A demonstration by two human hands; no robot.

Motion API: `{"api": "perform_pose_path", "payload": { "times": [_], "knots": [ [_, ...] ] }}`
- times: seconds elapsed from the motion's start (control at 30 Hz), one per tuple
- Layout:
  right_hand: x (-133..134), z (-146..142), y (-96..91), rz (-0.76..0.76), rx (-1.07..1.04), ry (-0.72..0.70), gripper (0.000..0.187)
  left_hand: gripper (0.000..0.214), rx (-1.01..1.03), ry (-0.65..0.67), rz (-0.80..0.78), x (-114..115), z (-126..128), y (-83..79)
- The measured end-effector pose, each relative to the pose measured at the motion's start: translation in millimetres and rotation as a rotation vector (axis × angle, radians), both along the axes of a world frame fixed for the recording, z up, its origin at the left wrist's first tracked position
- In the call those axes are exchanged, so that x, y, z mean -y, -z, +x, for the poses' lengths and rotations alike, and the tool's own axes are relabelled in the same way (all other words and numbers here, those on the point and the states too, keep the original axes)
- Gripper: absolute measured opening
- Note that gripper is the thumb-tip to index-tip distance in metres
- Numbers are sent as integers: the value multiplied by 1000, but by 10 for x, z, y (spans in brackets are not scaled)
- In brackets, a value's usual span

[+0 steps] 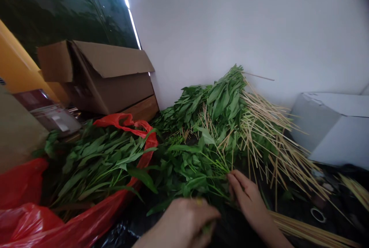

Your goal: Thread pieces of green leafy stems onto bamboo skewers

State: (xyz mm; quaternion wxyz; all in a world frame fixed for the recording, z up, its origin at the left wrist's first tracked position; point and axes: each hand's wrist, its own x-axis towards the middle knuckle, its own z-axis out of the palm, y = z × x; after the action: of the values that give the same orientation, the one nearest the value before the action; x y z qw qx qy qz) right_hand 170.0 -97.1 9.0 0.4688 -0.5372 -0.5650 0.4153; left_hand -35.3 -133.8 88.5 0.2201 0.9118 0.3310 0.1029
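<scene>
Green stems (221, 166), thin and juicy-looking, are what the right hand (247, 195) seems to be pinching, thumb and fingers pressed together at the cut-looking ends. I'd guess they're light and bendy, a bit slick if damp, and the leaves would bruise way before the stems snap, so grabbing low on the bare stalks makes sense. That wrist comes up from the near right, fingers aimed at the greens. The left hand (184, 220) is lower, palm down and fingers curled, with a bit of green under it, but it's blurry so can't tell what it's gripping, if anything. The leafy pile (184, 167) lies mid-span on the dark surface (226, 230), whose near edge I can't see. Red bag (147, 158) of greens toward the left edge, pale sticks (261, 111) toward the right, wall (230, 21) along the back edge.
</scene>
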Motion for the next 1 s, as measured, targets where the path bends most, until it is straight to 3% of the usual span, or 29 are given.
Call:
{"api": "perform_pose_path", "payload": {
  "times": [0.13, 0.23, 0.33, 0.47, 0.63, 0.73, 0.83, 0.9, 0.93, 1.0],
  "knots": [
    [8, -30, 30, 52, 84, -28, 37, 21, 5, -271, 411, -353, 123, -115],
    [21, -58, 28, 104, 161, -41, 37, 18, -68, -203, 614, -563, 213, -3],
    [33, -91, 28, 173, 227, -59, 35, 10, -205, -57, 680, -686, 253, 143],
    [39, -114, 47, 199, 314, -115, 35, 4, -311, 71, 690, -743, 235, 210],
    [44, -91, 36, 263, 436, -173, 29, 9, -252, 20, 630, -790, 171, 240],
    [47, -58, 15, 284, 464, -183, 31, 11, -61, -125, 467, -862, 86, 222],
    [41, -12, 14, 294, 442, -134, 34, 18, 260, -457, 254, -955, -76, 100],
    [34, 10, 34, 315, 440, -95, 33, 22, 434, -621, 205, -975, -184, -9],
    [30, 13, 50, 327, 449, -83, 31, 23, 475, -628, 209, -959, -218, -55],
    [29, -1, 87, 365, 491, -75, 28, 21, 450, -517, 255, -883, -224, -104]
  ]
}}
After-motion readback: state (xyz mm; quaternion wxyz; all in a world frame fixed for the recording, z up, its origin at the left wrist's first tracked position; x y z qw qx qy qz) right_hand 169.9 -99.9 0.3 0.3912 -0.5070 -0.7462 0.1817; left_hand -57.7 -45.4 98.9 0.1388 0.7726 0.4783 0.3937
